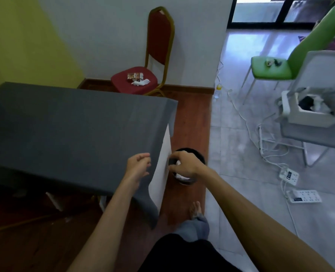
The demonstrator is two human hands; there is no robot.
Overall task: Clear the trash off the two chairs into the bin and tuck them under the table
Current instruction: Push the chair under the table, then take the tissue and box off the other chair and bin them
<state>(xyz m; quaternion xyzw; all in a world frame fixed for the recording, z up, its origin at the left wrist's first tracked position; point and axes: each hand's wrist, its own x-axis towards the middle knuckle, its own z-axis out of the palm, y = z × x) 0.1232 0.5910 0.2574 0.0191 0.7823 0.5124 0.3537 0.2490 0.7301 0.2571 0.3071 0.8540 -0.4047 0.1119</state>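
A person looks down at 2 bare arms reaching forward. The right hand (184, 163) is over a small round black bin (186, 166) on the wooden floor beside the table (68, 122); its fingers curl downward around something white, though what it is cannot be told. White crumpled trash already lies inside the bin. The left hand (138, 164) hovers at the table's edge, fingers loosely curled, grasping nothing. The table wears a dark grey cloth. Beyond it, against the wall, a red chair (141, 79) with a gold frame carries wrappers (135, 76) and a white tissue (142, 82). A green chair (270, 68) to the right carries small scraps (273, 62).
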